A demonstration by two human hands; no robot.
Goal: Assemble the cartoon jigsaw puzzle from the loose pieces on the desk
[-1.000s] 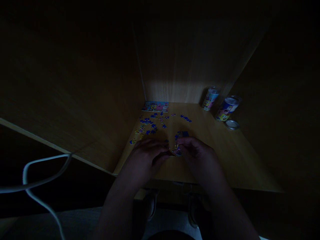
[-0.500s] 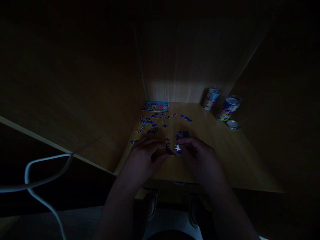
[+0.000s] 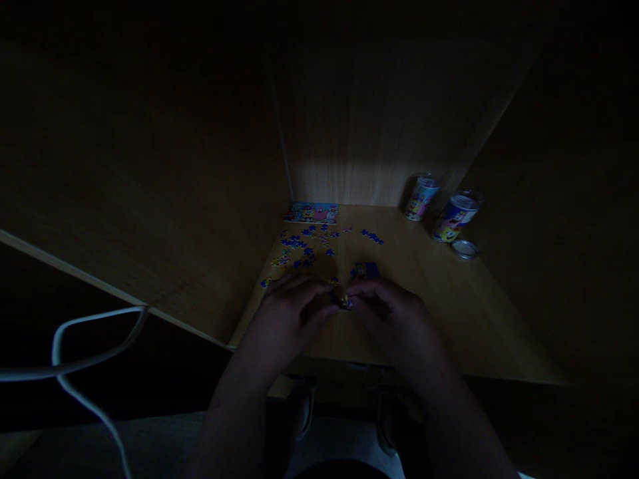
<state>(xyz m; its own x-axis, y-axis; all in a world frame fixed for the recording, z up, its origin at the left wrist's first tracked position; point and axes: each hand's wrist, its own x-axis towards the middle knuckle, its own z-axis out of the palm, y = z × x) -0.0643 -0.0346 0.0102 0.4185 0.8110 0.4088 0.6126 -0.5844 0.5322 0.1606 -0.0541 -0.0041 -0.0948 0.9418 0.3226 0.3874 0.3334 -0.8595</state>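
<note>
The scene is very dark. My left hand [image 3: 294, 309] and my right hand [image 3: 387, 309] meet at the near middle of a wooden desk [image 3: 449, 313], fingers curled together around a small cluster of joined puzzle pieces [image 3: 343, 299]. Both hands pinch it from either side. Loose blue puzzle pieces [image 3: 304, 246] lie scattered just beyond my left hand, and a small joined blue patch [image 3: 365, 269] sits right behind my fingertips. A picture card [image 3: 311, 213] lies flat at the back left corner of the desk.
Two printed tins [image 3: 421, 196] [image 3: 454, 216] stand at the back right, with a round metal lid [image 3: 464, 249] beside them. Wooden side panels wall the desk in. A white cable [image 3: 74, 362] loops at lower left. Shoes [image 3: 304, 406] show under the desk edge.
Both hands have closed in over the joined pieces; the white-marked piece seen half a second ago is now mostly covered by my fingers.
</note>
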